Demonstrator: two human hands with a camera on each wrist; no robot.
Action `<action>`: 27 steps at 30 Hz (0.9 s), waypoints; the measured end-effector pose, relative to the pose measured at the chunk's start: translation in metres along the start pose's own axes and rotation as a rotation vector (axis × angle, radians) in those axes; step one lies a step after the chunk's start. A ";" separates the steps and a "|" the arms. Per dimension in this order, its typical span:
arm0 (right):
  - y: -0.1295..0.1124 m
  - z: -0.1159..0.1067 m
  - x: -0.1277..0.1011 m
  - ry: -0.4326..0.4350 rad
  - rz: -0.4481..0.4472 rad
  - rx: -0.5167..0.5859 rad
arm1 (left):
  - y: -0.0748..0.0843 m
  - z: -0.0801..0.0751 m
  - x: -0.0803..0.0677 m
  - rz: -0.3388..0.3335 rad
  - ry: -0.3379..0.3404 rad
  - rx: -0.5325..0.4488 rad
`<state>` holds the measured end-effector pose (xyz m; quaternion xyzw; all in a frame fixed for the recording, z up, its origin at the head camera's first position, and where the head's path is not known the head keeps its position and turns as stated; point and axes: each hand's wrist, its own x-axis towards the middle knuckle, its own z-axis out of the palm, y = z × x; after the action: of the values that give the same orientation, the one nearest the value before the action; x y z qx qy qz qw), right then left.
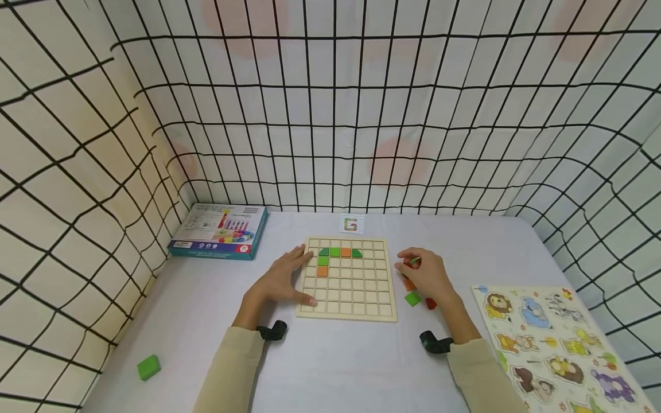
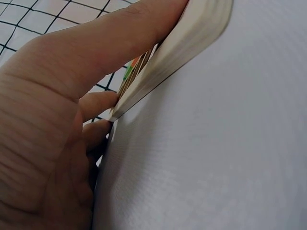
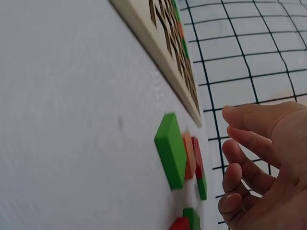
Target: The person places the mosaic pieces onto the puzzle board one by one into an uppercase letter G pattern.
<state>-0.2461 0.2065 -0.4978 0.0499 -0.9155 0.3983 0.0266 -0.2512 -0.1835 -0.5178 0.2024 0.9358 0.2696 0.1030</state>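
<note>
Left hand (image 1: 281,281) flat, fingers straight, resting on the left edge of the grid board (image 1: 356,287), mid-surface. Right hand (image 1: 426,274) just right of the board, fingers curled, pinching a small green tile (image 1: 413,261) above loose tiles (image 3: 178,152).

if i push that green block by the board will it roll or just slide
The green block looks flat-sided and squat, so it would likely slide, not roll or tip. It seems stiff and probably light. It lies against other blocks, so a push may shift them too.
</note>
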 end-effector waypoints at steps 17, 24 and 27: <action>0.023 -0.011 0.005 0.078 0.145 -0.079 | 0.001 -0.002 0.000 0.009 -0.010 0.008; 0.030 -0.015 0.003 0.070 0.146 -0.069 | 0.001 -0.001 0.000 0.015 -0.007 0.016; 0.032 -0.018 0.003 0.075 0.155 -0.062 | 0.002 -0.001 0.000 0.013 -0.008 0.014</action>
<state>-0.2522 0.2414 -0.5087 -0.0369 -0.9268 0.3723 0.0313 -0.2511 -0.1827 -0.5159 0.2102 0.9359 0.2629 0.1036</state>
